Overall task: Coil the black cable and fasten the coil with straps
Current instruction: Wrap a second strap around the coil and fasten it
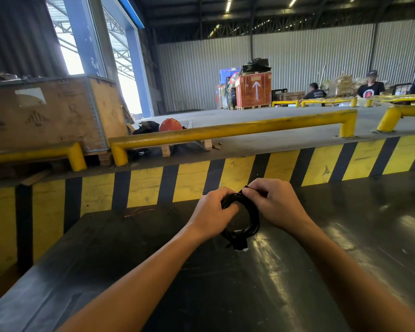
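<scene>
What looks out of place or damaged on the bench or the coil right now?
Nothing stands out. The black cable sits in a tidy coil held by the left hand and right hand over the dark table, which is scuffed but has nothing spilled on it.

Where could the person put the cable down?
The dark table is bare on both sides: left of the left hand toward the striped wall, and right of the right hand. It is crowded only in the middle, where both hands hold the black cable coil.
</scene>
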The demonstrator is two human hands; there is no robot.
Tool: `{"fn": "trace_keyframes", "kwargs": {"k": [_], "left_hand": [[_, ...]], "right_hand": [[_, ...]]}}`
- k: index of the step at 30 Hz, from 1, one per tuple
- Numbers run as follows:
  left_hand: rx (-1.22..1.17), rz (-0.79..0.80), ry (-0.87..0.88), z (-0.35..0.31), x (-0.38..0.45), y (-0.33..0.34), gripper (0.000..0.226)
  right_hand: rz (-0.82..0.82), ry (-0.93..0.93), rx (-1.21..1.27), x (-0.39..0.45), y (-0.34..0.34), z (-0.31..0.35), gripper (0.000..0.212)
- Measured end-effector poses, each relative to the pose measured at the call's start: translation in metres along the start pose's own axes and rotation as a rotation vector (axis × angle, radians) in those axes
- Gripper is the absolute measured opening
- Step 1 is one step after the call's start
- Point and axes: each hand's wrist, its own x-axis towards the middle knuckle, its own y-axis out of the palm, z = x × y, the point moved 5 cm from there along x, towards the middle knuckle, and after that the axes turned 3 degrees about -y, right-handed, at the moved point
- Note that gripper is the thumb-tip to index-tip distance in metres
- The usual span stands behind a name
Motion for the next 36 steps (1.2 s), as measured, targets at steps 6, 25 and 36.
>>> {"fn": "trace_keyframes", "kwargs": {"k": [6,25,36], "left_hand": [[-0.125,0.029,-0.051,0.003,0.0,-0.003,0.013],[-0.412,0.207,-0.854,0.177,-0.054,0.066,0.027],[-0.2,0.328,-1.146,0.29,-0.122,0.116,0.023]], "right_hand": [[-0.048,0.044,0.078,0.0,0.001,-0.006,0.017],[0.27,0.673,0.156,-0.072,0.144,-0.136,0.039],[0.691,0.96,0.189,-0.163,0.274,-0.183,0.043]]}}
